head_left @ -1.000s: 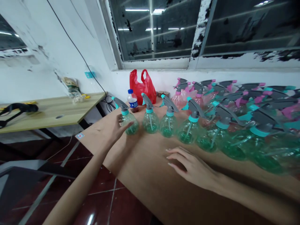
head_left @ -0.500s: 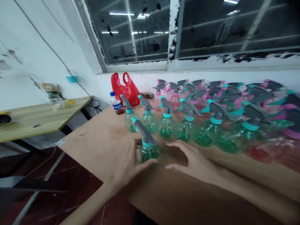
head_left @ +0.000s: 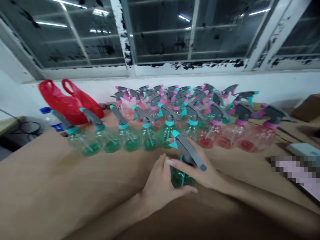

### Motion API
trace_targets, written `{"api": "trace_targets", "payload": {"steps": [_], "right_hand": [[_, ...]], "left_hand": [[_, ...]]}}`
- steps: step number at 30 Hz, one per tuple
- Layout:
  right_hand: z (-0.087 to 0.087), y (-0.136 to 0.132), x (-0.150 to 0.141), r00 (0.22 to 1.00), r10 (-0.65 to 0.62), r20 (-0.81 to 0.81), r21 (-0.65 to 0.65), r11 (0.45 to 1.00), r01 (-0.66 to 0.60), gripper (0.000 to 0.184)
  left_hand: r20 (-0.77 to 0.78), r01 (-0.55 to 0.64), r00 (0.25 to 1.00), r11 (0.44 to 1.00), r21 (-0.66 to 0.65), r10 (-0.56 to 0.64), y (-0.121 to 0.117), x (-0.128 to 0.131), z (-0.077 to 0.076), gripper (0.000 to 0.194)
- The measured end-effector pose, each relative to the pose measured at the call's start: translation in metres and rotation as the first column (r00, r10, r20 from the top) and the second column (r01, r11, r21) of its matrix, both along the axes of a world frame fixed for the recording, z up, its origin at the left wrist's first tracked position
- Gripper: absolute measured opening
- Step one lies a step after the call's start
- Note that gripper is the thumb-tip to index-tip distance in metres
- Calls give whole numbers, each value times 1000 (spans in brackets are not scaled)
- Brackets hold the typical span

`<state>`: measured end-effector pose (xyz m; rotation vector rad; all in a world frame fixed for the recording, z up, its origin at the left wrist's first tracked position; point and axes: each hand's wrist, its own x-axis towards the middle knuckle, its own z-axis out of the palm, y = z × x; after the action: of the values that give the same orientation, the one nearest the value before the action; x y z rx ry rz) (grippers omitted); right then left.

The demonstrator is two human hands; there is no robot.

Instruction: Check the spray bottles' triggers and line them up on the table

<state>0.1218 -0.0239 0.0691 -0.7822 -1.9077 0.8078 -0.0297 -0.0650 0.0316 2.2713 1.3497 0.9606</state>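
A green spray bottle (head_left: 183, 178) with a grey and turquoise trigger head stands upright near the table's front, between my two hands. My left hand (head_left: 160, 185) is wrapped round its lower body, thumb across the near side. Closed about the bottle's neck, just under the trigger head, is my right hand (head_left: 203, 166); some of its fingers are hidden behind the bottle. Just beyond, a row of green spray bottles (head_left: 130, 138) runs across the table, with red-pink spray bottles (head_left: 228, 136) continuing it on the right.
Behind the front row stand several more pink and green sprayers (head_left: 175, 96). A red plastic bag (head_left: 72, 103) and a blue-capped bottle (head_left: 51, 120) are at the left. On the right lie a white box (head_left: 303, 149), a pixelated flat object (head_left: 297, 173) and a cardboard box (head_left: 307, 108).
The view has swung to the right. The held bottle has moved rightward along the row with my left hand on it. My right hand, apart from it before, now grips its neck.
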Motion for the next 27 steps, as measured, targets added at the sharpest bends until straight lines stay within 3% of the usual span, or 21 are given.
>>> {"api": "trace_targets", "payload": {"steps": [7,11,17,22,27], "right_hand": [[0,5,36,996,-83,-42,-23,996,82,20],[3,11,46,989,-135,-54,-57,990,131,22],[5,18,49,992,-123,-31,-50,991,121,19],[4,22,54,998,-63,-30,-17,998,62,14],[4,25,56,999,-41,27,79,996,39,20]], "left_hand": [[-57,40,998,993,107,-34,20,38,-10,73],[-40,87,996,987,132,-83,28,47,-15,82],[-156,246,959,968,56,-234,36,23,-23,74],[-288,190,940,982,-3,-182,38,-4,-31,71],[-410,191,900,980,60,-151,38,-5,-37,71]]}}
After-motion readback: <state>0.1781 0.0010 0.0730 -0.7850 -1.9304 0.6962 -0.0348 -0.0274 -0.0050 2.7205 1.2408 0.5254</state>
